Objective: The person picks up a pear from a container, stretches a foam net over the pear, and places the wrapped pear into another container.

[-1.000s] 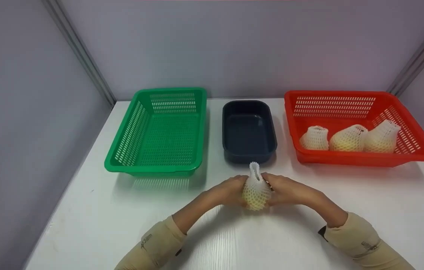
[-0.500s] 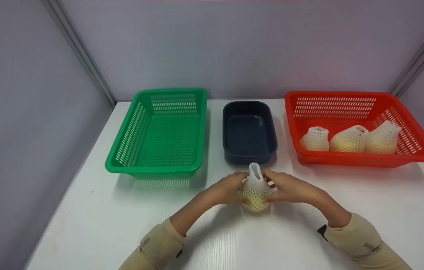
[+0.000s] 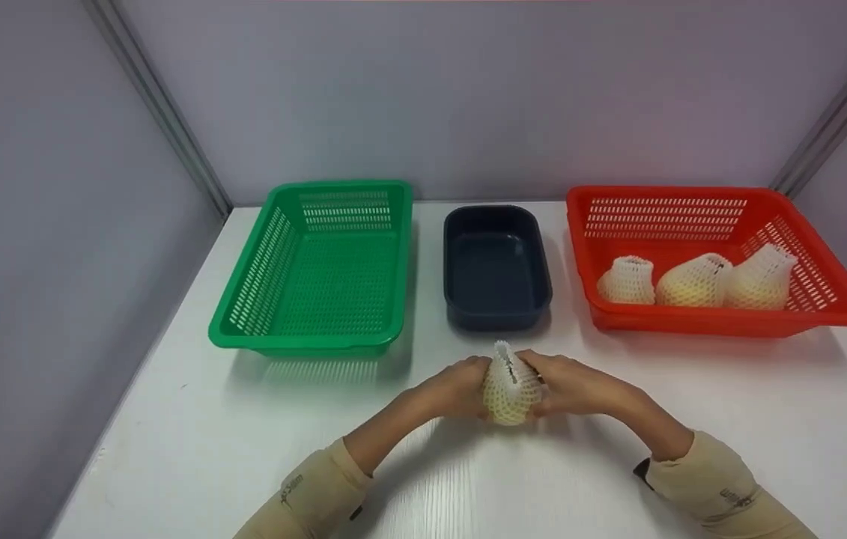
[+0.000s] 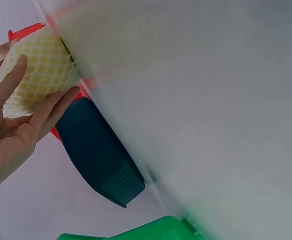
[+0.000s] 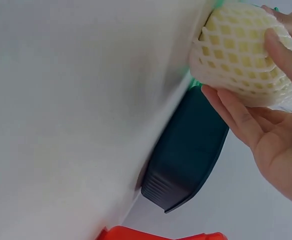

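Observation:
Between both hands, at the middle of the table, is a pale yellow fruit (image 3: 511, 397) in a white foam net sleeve, its open gathered neck uppermost. My left hand (image 3: 460, 387) grips its left side, with the thumb (image 4: 13, 79) on the near face and the other fingers round the far side. From the right, my right hand (image 3: 569, 384) holds it likewise, thumb (image 5: 284, 55) across the net. In both wrist views the fruit's rounded bottom is close over the table. The exact kind of fruit is hidden by the net.
Just beyond the hands stands a dark blue bin (image 3: 498, 318). A green basket (image 3: 307, 343) with nothing in it is at the left. At the right, a red basket (image 3: 693, 318) holds 3 netted fruits (image 3: 695, 283). Grey panels (image 3: 423, 97) wall in the white table (image 3: 243, 449).
The net's neck has dropped lower and its opening now shows more as a slit. Both hands, which shifted slightly on the fruit, have come a little nearer. Baskets and bin stay put.

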Demonstrator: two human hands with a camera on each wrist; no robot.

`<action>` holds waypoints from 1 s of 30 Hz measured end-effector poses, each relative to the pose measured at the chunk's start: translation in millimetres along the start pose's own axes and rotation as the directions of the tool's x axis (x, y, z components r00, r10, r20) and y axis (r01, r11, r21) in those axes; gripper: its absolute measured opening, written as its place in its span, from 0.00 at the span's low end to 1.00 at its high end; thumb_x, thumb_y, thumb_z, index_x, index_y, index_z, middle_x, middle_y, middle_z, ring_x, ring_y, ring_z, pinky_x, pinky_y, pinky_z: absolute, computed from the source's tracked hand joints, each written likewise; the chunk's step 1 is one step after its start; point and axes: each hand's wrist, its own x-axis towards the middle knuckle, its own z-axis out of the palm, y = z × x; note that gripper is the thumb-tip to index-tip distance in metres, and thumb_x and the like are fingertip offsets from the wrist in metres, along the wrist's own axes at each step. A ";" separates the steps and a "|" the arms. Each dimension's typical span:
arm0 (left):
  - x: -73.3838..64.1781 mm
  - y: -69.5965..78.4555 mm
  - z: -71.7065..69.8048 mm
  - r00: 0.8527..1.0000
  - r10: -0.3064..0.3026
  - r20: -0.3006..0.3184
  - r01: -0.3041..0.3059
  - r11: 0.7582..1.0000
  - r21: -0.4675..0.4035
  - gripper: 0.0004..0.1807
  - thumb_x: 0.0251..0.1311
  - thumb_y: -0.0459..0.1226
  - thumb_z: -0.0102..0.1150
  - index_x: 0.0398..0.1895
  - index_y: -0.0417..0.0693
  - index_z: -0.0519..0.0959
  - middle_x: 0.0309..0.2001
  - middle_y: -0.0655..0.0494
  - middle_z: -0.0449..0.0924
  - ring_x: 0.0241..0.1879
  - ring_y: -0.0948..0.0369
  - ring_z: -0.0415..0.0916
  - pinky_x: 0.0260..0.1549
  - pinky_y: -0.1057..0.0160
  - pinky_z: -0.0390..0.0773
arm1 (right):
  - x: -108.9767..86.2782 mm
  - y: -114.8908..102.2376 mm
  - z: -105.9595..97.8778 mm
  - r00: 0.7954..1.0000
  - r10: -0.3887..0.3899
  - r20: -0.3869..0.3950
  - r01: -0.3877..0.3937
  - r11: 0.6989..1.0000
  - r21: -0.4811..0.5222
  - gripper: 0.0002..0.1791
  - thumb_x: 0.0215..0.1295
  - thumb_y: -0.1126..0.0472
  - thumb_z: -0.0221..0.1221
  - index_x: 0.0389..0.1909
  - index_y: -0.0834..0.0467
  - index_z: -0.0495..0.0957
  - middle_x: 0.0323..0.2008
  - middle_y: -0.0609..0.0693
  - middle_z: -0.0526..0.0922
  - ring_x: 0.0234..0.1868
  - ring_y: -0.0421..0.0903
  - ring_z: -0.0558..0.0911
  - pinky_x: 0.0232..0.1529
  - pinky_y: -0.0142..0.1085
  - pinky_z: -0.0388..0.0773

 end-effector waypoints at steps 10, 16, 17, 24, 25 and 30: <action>7.9 -3.1 1.4 0.998 -0.012 0.060 0.003 0.988 0.151 0.23 0.42 0.37 0.71 0.43 0.42 0.74 0.37 0.54 0.74 0.36 0.59 0.73 0.36 0.63 0.74 | 5.2 4.6 2.2 0.998 0.040 0.055 -0.042 0.999 0.032 0.39 0.47 0.62 0.69 0.60 0.61 0.61 0.48 0.51 0.74 0.47 0.48 0.73 0.50 0.48 0.70; 10.0 -3.0 -1.9 0.996 -0.033 0.085 0.018 0.985 0.169 0.25 0.40 0.39 0.73 0.43 0.42 0.74 0.36 0.55 0.74 0.34 0.60 0.73 0.34 0.64 0.74 | 7.0 5.9 0.6 0.996 0.037 0.085 -0.044 0.996 0.078 0.38 0.48 0.58 0.69 0.58 0.59 0.60 0.47 0.48 0.74 0.46 0.47 0.73 0.50 0.47 0.70; 10.0 -2.7 -2.7 0.996 -0.032 0.085 0.017 0.985 0.171 0.26 0.40 0.39 0.73 0.43 0.42 0.74 0.36 0.55 0.73 0.34 0.60 0.74 0.33 0.64 0.74 | 7.7 5.9 0.2 0.995 0.039 0.088 -0.046 0.996 0.076 0.38 0.48 0.58 0.69 0.57 0.59 0.60 0.46 0.47 0.74 0.46 0.46 0.73 0.50 0.47 0.70; 9.7 -2.2 -13.4 0.999 -0.015 0.044 0.012 0.997 0.074 0.25 0.44 0.40 0.70 0.46 0.42 0.74 0.39 0.53 0.74 0.38 0.57 0.74 0.37 0.62 0.74 | 8.9 6.1 -10.4 0.998 0.032 0.052 -0.037 0.994 0.104 0.36 0.46 0.62 0.66 0.56 0.61 0.61 0.44 0.48 0.75 0.43 0.46 0.74 0.46 0.44 0.72; 9.1 -1.8 -16.2 0.999 -0.026 0.028 0.026 1.000 0.016 0.27 0.45 0.39 0.70 0.49 0.41 0.72 0.41 0.53 0.74 0.40 0.57 0.74 0.39 0.62 0.73 | 8.3 5.7 -13.1 0.999 0.032 0.031 -0.036 0.992 0.121 0.36 0.47 0.62 0.66 0.57 0.62 0.61 0.44 0.48 0.75 0.43 0.46 0.74 0.46 0.44 0.72; 5.7 3.7 -31.8 0.993 -0.071 -0.092 0.033 0.931 -0.364 0.33 0.51 0.34 0.67 0.59 0.35 0.64 0.53 0.47 0.71 0.53 0.56 0.69 0.49 0.62 0.70 | 4.9 0.8 -30.2 0.991 0.095 -0.099 -0.066 0.963 0.262 0.41 0.48 0.58 0.67 0.61 0.61 0.57 0.49 0.53 0.71 0.48 0.52 0.71 0.48 0.47 0.72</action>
